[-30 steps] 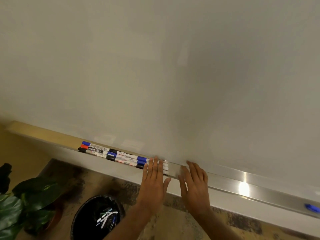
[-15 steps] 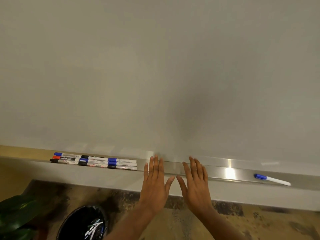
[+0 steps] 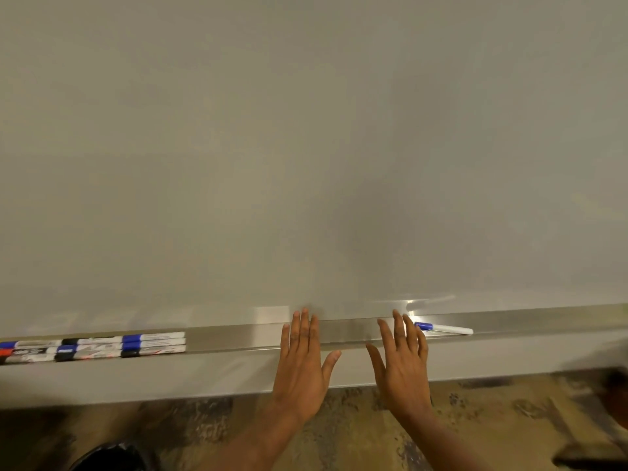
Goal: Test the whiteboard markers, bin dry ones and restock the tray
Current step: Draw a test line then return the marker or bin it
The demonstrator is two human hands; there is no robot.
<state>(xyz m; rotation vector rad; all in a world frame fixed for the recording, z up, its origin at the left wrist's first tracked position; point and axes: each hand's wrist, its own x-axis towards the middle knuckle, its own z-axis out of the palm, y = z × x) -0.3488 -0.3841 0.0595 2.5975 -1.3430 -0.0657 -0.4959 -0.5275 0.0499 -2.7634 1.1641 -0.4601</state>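
While the left hand (image 3: 300,365) and right hand (image 3: 402,365) spread open over the long aluminium tray (image 3: 238,338), capped white markers (image 3: 102,346) lie rowed at its left end (a lone blue-capped marker (image 3: 443,328) sits just beside the right hand); restocking seems nearly done.

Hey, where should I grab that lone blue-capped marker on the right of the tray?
Likely pinch the white barrel at its middle from above and in front, right hand. The marker lies flat in the tray, whiteboard right behind, leaving only top and front free.
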